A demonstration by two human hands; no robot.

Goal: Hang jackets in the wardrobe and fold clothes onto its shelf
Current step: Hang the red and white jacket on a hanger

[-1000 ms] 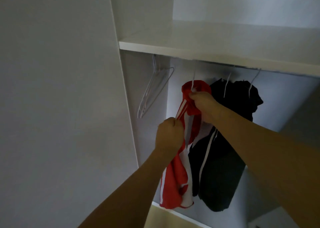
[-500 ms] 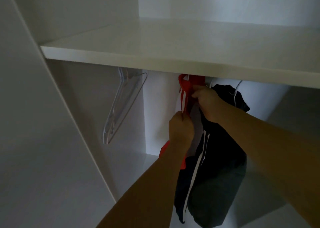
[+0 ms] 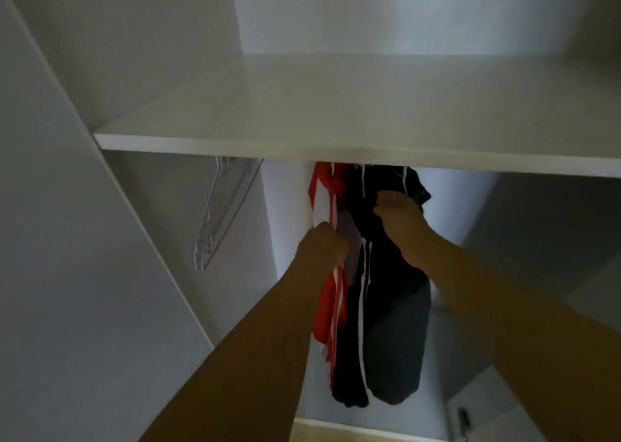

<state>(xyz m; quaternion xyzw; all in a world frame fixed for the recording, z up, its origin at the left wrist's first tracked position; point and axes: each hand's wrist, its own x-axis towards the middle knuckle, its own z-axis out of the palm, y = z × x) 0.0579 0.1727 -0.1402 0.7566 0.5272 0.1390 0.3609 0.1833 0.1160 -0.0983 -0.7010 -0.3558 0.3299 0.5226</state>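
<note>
White wardrobe [image 3: 141, 71] interior: a broad shelf [image 3: 336, 122] spans the upper compartment, and beneath its front edge hang a dark jacket [image 3: 389, 324] and, just left of it and touching, a red jacket [image 3: 327, 303] with white stripes. Both forearms reach up from below; the left hand [image 3: 322, 250] is curled tight on the red jacket's front edge, while the right hand [image 3: 400, 216] lies against the dark jacket's upper part, fingers bent, its grip impossible to tell. Clear empty hangers [image 3: 221, 213] slant at far left, well apart from the garments.

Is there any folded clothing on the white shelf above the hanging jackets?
No, the white shelf shows only its bare top, while the red jacket and dark jackets hang below it.
</note>
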